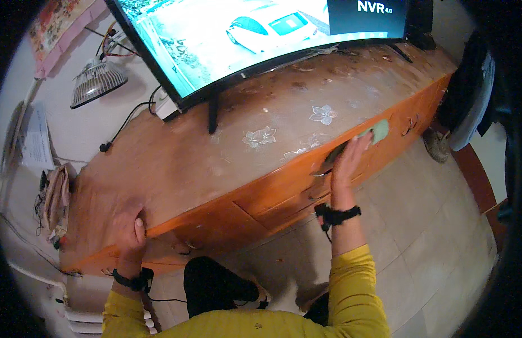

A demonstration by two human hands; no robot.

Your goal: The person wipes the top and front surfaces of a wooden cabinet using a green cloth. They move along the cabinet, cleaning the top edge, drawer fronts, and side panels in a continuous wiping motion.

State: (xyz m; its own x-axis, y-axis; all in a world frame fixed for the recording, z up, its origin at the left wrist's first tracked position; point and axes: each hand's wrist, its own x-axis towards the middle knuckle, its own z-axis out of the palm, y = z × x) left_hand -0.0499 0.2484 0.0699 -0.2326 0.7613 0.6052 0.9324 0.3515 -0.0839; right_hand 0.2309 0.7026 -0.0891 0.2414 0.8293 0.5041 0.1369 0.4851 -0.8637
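A long wooden cabinet [248, 215] with orange-brown drawer fronts and metal handles runs diagonally before me. Flat against its upper front, near the far drawers, my right hand [352, 158] presses a light green cloth [380, 131]. The cloth shows beyond the fingertips, and the hand covers part of it. Beside that hand are a curved metal handle [321, 173] and a dark patch on the drawer front. My left hand [132, 230] rests on the front edge of the cabinet top [172, 173] near its left end; its fingers are blurred. Both wrists wear black straps.
A lit television [261, 38] stands on the cabinet on black feet [212, 116]. A white box [166, 105], a cable plug [104, 146] and a ribbed lamp [98, 80] are at left. Folded cloth [56, 196] lies by the left end. A shoe [436, 145] sits on the tiled floor [409, 219].
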